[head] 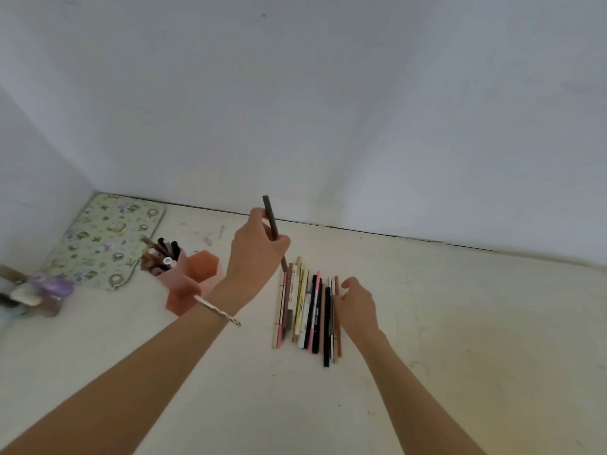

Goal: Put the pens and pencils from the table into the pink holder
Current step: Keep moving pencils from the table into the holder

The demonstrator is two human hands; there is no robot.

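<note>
My left hand (254,251) grips a dark grey pencil (270,216) almost upright, above the far end of a row of several pens and pencils (308,310) lying side by side on the white table (460,323). My right hand (356,305) rests on the right edge of that row, fingers apart and touching the outer pencils. The pink holder (179,274) stands left of my left wrist. It has several hexagonal tubes; the far-left tube contains several pens, and my wrist hides part of the holder.
A flower-patterned mat (105,241) lies in the far-left corner against the white wall (295,110). Purple and white objects (42,293) sit blurred at the left edge. A metal bangle (218,311) circles my left wrist.
</note>
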